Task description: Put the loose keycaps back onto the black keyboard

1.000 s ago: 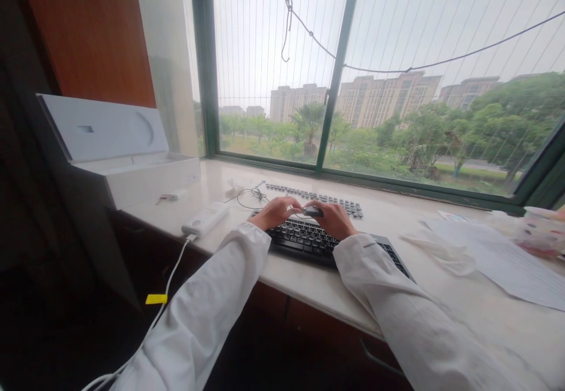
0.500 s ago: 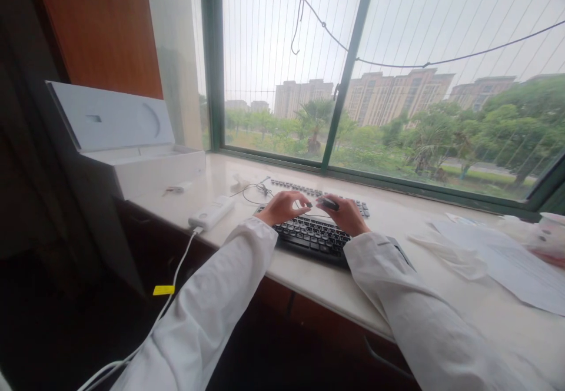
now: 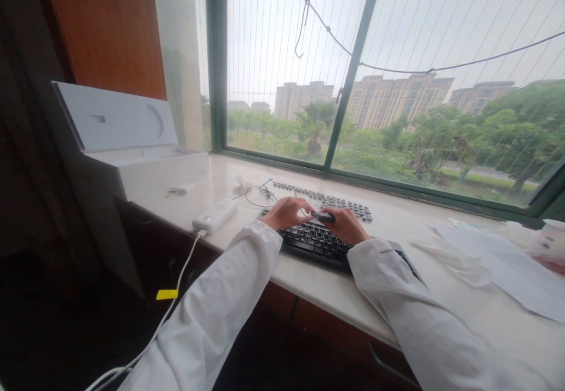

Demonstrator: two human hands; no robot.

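Our two hands sit close together above the middle of the worktop [image 3: 324, 305], with white sleeves covering both arms. Our right hand [image 3: 346, 225] holds a small dark object [image 3: 323, 217], its fingers [image 3: 338, 217] closed around it. The object is too small to identify. Our left hand [image 3: 286, 213] reaches toward the object's far end from the other side, but we cannot tell whether its fingers [image 3: 304, 207] are gripping it or only lying beside it.

Both hands are over a black keyboard [image 3: 313, 242], which lies near the front edge of the worktop. Just beyond it, rows of loose black keycaps [image 3: 324, 198] lie along the back of the worktop, beneath the window [image 3: 300, 67]. A tangle of thin dark cable [image 3: 260, 194] lies on the worktop to their left.

Toward the left end sits a white power bank [image 3: 215, 214], with a white cable [image 3: 176, 273] running from it over the front edge. A yellow tag [image 3: 166, 294] hangs on that cable. Behind them stands an open white box [image 3: 128, 143]. Sheets of paper [image 3: 498, 261] lie toward the right end.
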